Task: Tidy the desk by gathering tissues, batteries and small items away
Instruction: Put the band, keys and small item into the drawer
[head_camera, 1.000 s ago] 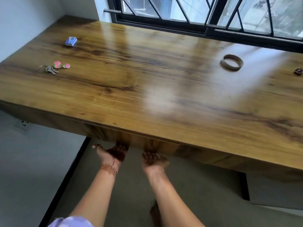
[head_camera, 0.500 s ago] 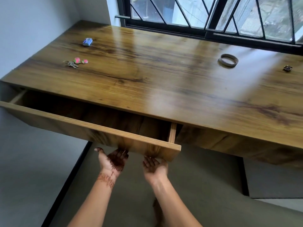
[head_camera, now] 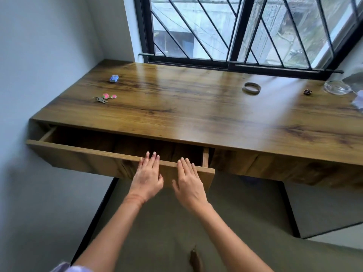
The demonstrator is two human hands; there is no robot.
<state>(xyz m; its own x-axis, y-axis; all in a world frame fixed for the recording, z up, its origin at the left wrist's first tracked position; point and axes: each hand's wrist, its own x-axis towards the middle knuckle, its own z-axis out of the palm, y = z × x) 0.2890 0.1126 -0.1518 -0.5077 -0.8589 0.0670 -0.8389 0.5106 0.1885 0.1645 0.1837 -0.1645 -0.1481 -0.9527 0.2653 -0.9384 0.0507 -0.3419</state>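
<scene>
Left hand (head_camera: 147, 178) and right hand (head_camera: 189, 184) lie flat, fingers straight, on the front edge of the drawer (head_camera: 78, 160), a stiff board I'd grip right there, while the light keys (head_camera: 101, 99) want a pinch.

1. The desk (head_camera: 196, 107) top is dark-grained wood, smooth and glossy, mirroring the window light.
2. The drawer (head_camera: 78, 158) under the desk's left part shows the same grain, duller, with a pale raw top edge.
3. On the desk's left, the keys (head_camera: 101, 99) look metal, and their pink tags look glossy.
4. At the desk's far right, a dish (head_camera: 336, 87) is clear glass.
5. Behind the desk, the window bars (head_camera: 233, 36) are matt black metal.
</scene>
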